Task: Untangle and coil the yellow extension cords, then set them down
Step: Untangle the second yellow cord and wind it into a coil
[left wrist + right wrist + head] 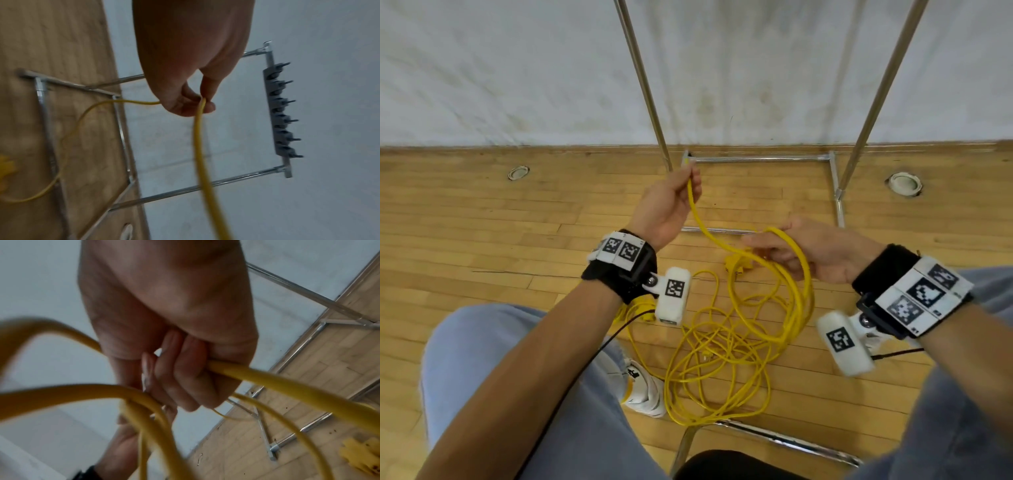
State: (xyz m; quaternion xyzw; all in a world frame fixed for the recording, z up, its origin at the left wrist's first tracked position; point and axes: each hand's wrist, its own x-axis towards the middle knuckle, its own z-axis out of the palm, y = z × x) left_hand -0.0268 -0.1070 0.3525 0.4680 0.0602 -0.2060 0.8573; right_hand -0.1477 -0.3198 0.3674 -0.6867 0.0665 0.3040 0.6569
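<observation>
A tangle of yellow extension cord (722, 353) lies on the wooden floor between my knees. My left hand (671, 202) is raised and pinches one strand of the cord (198, 129) between thumb and fingers (205, 107). That strand runs down to my right hand (815, 253), whose fingers (185, 374) curl round several hanging loops of cord (277, 382). A yellow socket block (738, 263) lies on the floor just below and left of the right hand, also seen as a yellow socket block (363, 456) in the right wrist view.
A chrome rack frame (756, 159) stands on the floor against the white wall, its uprights (873, 102) rising out of view. Two round floor fittings (904, 183) sit either side. A white shoe (643, 387) and a chair's chrome leg (774, 435) are near the tangle.
</observation>
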